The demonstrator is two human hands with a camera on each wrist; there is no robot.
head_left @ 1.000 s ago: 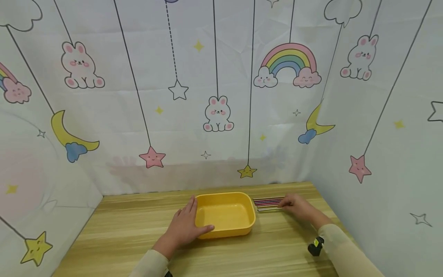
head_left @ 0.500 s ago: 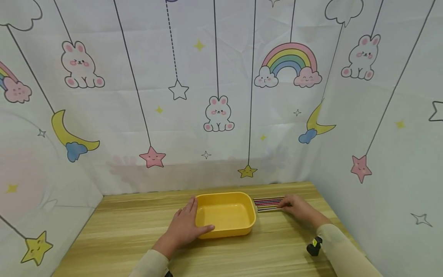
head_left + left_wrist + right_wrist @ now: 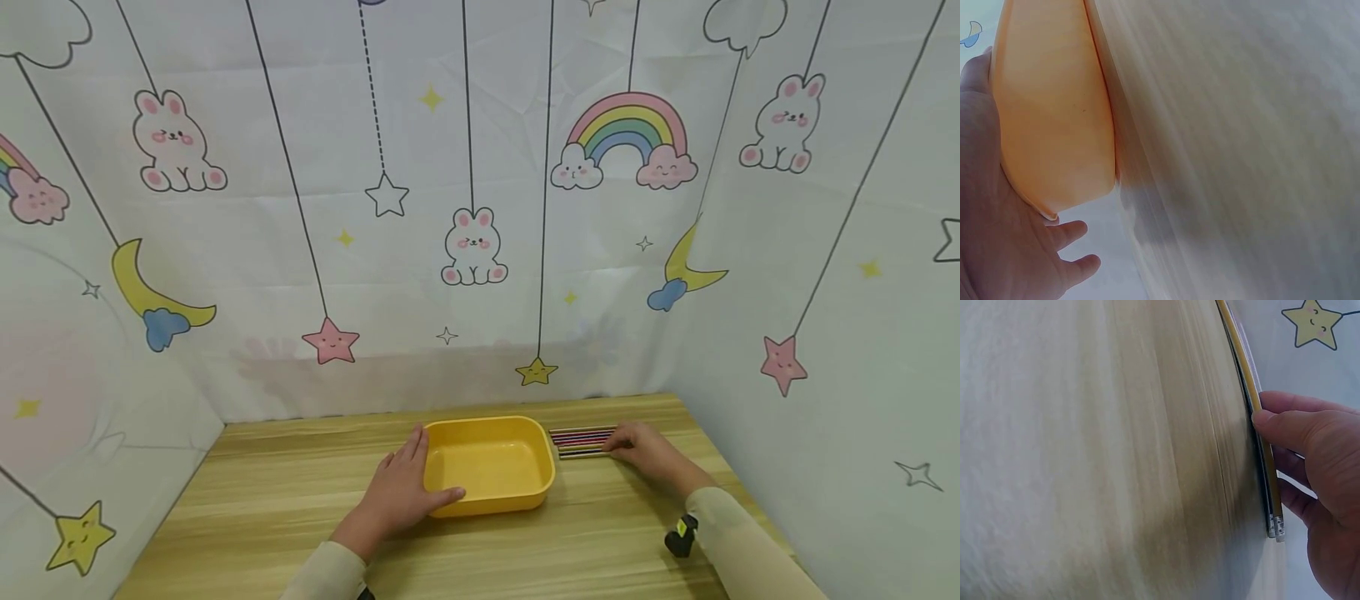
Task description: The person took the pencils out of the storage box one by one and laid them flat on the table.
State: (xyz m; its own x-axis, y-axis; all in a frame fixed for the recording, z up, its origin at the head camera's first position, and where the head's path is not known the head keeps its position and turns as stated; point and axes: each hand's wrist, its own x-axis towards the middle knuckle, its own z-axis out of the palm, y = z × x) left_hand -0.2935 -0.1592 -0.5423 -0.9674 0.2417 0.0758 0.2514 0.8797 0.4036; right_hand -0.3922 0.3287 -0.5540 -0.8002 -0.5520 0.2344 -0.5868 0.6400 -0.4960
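A yellow plastic bin [image 3: 487,467] sits on the table. My left hand [image 3: 401,487] lies against its left end, fingers straight along the rim and thumb over the near edge; the left wrist view shows the palm beside the bin wall. To the right of the bin, several pencils [image 3: 581,437] lie side by side in a row. My right hand [image 3: 641,448] is at their right end. Up close in the right wrist view, its thumb and index finger pinch a gold pencil [image 3: 1269,459] with an eraser end, and a dark pencil [image 3: 1263,472] lies alongside it.
The wood-grain table [image 3: 300,500] is bordered at the back and sides by white cloth walls [image 3: 412,275] printed with rabbits, stars and moons. A black wrist camera [image 3: 681,536] hangs below the right sleeve.
The pencils nearest me have shifted slightly forward under my right fingertips, and the right wrist has moved a little left. My left hand and the bin stay in place.
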